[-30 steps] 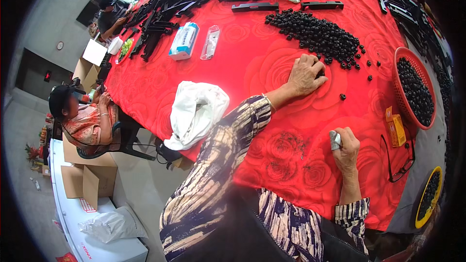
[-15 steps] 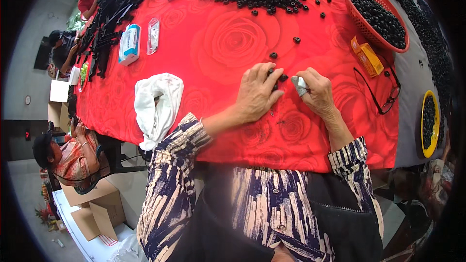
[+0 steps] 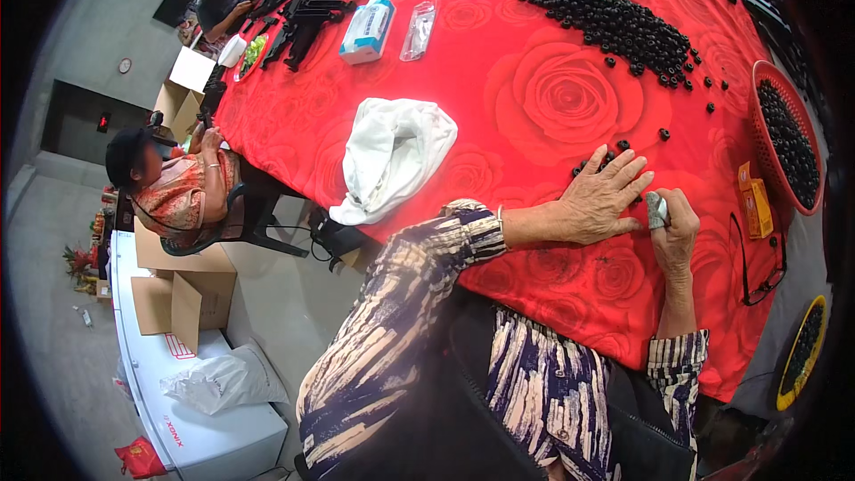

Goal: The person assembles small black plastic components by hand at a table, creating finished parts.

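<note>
My left hand (image 3: 595,205) lies flat on the red rose-patterned tablecloth (image 3: 534,116), palm down with its fingers spread. Small black ring-shaped pieces (image 3: 581,167) sit around and partly under its fingers. Just right of it, my right hand (image 3: 679,230) is closed around a pale grey, silvery piece (image 3: 656,210); most of that piece is hidden in the fist, and its kind does not show. One loose black ring (image 3: 664,134) rests farther off, beyond both hands.
Beyond lies a pile of black rings (image 3: 614,22). On the right are a red basket (image 3: 768,165), an orange box (image 3: 754,202), eyeglasses (image 3: 757,294) and a yellow plate (image 3: 788,383). Leftward lie a white cloth (image 3: 401,147), a tissue-style box (image 3: 367,31) and dark long parts (image 3: 307,22); a person (image 3: 183,187) sits there.
The whole view has swung left, so table and hands appear farther right. My left hand now has its fingers spread wider over the rings; the right still grips the grey piece.
</note>
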A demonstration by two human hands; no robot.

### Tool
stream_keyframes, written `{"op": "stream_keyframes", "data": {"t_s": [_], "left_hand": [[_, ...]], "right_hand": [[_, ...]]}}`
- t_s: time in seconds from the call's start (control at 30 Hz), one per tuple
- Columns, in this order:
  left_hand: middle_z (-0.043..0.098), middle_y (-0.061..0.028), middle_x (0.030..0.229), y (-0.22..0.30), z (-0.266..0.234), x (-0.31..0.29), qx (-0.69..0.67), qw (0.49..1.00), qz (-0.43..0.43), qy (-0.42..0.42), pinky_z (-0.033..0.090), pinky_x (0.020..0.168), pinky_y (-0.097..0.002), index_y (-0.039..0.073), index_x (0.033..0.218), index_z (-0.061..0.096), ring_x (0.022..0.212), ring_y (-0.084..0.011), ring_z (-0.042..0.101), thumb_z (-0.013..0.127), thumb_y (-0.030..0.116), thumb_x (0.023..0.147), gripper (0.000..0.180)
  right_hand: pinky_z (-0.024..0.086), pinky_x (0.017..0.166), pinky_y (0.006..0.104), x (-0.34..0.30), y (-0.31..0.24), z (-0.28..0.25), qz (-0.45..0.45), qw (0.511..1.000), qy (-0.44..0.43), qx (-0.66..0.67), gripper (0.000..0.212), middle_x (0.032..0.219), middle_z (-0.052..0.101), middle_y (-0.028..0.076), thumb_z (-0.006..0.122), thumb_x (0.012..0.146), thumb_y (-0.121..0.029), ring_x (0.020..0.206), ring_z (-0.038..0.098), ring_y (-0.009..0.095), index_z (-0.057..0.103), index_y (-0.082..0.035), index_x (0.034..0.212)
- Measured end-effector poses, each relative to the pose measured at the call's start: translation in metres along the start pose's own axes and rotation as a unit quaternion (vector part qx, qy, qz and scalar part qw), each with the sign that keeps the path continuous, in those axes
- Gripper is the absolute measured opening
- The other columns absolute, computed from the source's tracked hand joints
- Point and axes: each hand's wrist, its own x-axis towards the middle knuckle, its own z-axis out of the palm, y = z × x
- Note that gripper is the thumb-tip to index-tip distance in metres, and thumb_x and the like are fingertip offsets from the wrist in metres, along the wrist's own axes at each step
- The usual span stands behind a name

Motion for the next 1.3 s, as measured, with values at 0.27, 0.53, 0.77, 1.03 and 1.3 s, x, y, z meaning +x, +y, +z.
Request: {"op": "stream_keyframes", "data": {"t_s": [0.27,0.53,0.77,1.03,1.3], "left_hand": [[0.029,-0.0171,0.144,-0.02,-0.039,-0.019,-0.012,0.995,-0.102,0.018,0.009,0.11,-0.052,0.008,0.139,0.034,0.137,-0.0326,0.021,0.058,0.046,0.082,0.073],[0.026,-0.0167,0.146,0.0,0.003,0.003,0.014,0.998,0.028,-0.057,0.01,0.109,-0.0529,0.014,0.142,0.031,0.138,-0.0345,0.018,0.053,0.058,0.081,0.078],[0.042,-0.0178,0.133,-0.035,-0.041,-0.002,-0.027,0.996,-0.051,0.065,0.026,0.103,-0.0475,0.009,0.128,0.049,0.126,-0.035,0.034,0.068,0.032,0.078,0.059],[0.064,-0.0128,0.092,-0.077,-0.072,-0.012,-0.195,0.946,-0.252,0.062,0.049,0.073,-0.0298,0.0,0.097,0.065,0.079,-0.0197,0.061,0.066,0.012,0.08,0.021],[0.066,-0.0039,0.085,-0.064,-0.077,0.004,-0.193,0.932,-0.278,-0.129,0.047,0.064,-0.0229,0.001,0.098,0.065,0.072,-0.0073,0.057,0.069,0.014,0.082,0.021]], "right_hand": [[0.036,0.05,0.033,0.002,0.004,-0.001,0.007,1.0,0.011,-0.007,0.015,0.069,0.047,0.01,0.059,0.076,0.003,0.055,0.046,0.022,0.057,0.0,0.09],[0.039,0.051,0.0345,0.003,0.005,-0.005,-0.012,0.998,0.051,-0.022,0.011,0.069,0.049,0.011,0.061,0.078,-0.001,0.056,0.049,0.024,0.058,-0.001,0.089],[0.041,0.051,0.0358,0.009,0.009,-0.005,0.017,0.999,0.044,-0.022,0.01,0.069,0.053,0.011,0.066,0.079,-0.008,0.057,0.053,0.027,0.059,-0.003,0.084],[0.04,0.05,0.0338,0.002,0.014,-0.007,0.029,0.999,0.026,-0.021,0.011,0.069,0.052,0.01,0.065,0.08,-0.011,0.055,0.053,0.024,0.059,-0.003,0.084],[0.041,0.05,0.0354,0.001,0.006,-0.008,0.029,0.999,0.011,-0.024,0.012,0.07,0.053,0.01,0.066,0.077,-0.01,0.057,0.055,0.026,0.058,-0.004,0.085]]}}
